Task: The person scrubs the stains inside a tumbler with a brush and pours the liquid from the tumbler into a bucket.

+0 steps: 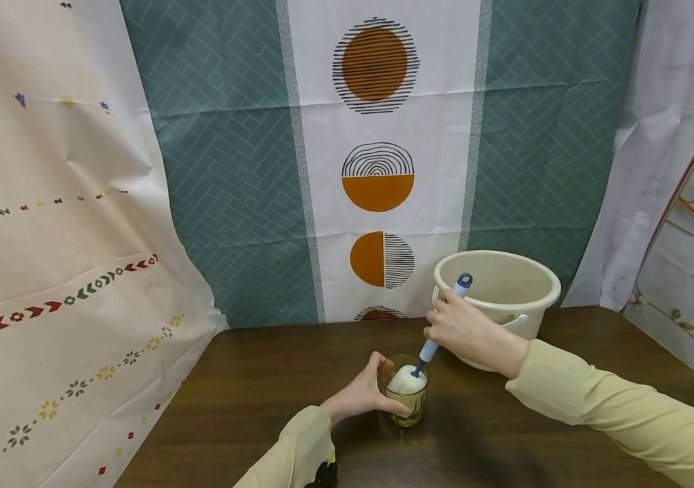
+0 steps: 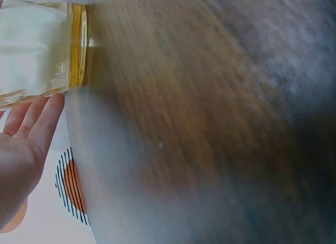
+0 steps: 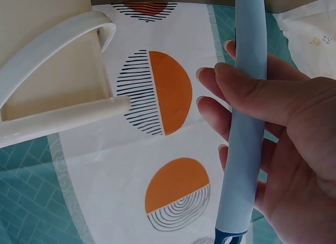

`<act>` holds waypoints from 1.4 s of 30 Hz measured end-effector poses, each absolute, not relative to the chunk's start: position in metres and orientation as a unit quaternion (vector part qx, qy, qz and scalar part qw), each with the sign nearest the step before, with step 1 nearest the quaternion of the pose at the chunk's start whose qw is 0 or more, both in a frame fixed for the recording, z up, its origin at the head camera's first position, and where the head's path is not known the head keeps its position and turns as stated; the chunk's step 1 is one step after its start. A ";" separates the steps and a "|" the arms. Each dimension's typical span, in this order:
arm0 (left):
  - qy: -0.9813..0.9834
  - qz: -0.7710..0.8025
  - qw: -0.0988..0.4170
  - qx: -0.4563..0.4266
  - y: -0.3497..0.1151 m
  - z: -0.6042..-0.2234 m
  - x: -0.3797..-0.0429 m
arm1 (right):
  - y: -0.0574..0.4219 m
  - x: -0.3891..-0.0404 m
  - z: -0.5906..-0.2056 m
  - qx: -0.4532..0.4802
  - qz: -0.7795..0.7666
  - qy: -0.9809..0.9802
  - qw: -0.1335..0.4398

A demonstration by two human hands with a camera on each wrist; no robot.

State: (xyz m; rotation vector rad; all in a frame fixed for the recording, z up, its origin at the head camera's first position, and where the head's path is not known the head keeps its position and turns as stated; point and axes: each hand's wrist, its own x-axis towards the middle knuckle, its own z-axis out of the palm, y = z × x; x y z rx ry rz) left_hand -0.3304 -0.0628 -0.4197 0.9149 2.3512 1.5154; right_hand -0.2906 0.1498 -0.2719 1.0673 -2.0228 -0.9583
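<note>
An amber drinking glass (image 1: 408, 415) stands at the middle of the dark wooden table. My left hand (image 1: 360, 392) grips it from the left, with the thumb on the near side and fingers round the far side. In the left wrist view, fingertips (image 2: 51, 110) lie against the wall of the glass (image 2: 79, 44). My right hand (image 1: 472, 333) holds a cup brush by its light blue handle (image 1: 429, 351), which tilts up to the right. The brush's white sponge head (image 1: 406, 381) sits inside the glass. In the right wrist view, thumb and fingers wrap the handle (image 3: 244, 165).
A cream bucket (image 1: 541, 288) with a bail handle stands behind my right hand at the back of the table (image 1: 261, 379). Behind the table hangs a patterned cloth (image 1: 237, 203). Another printed cloth (image 1: 78, 271) drapes along the left side.
</note>
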 end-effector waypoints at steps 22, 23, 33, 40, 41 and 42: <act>0.789 0.519 0.098 0.314 -0.064 -0.421 -0.331 | 0.149 -0.288 -0.259 0.410 -0.354 -0.763 0.353; 0.789 0.519 0.098 0.313 -0.063 -0.421 -0.331 | 0.149 -0.288 -0.258 0.410 -0.352 -0.763 0.356; 0.787 0.523 0.101 0.311 -0.063 -0.421 -0.331 | 0.151 -0.287 -0.257 0.402 -0.343 -0.770 0.357; 0.787 0.522 0.098 0.314 -0.063 -0.421 -0.331 | 0.152 -0.288 -0.257 0.402 -0.339 -0.773 0.355; 0.788 0.521 0.097 0.315 -0.063 -0.422 -0.331 | 0.152 -0.289 -0.257 0.402 -0.339 -0.773 0.356; 0.787 0.521 0.095 0.317 -0.063 -0.422 -0.331 | 0.152 -0.289 -0.257 0.402 -0.340 -0.772 0.356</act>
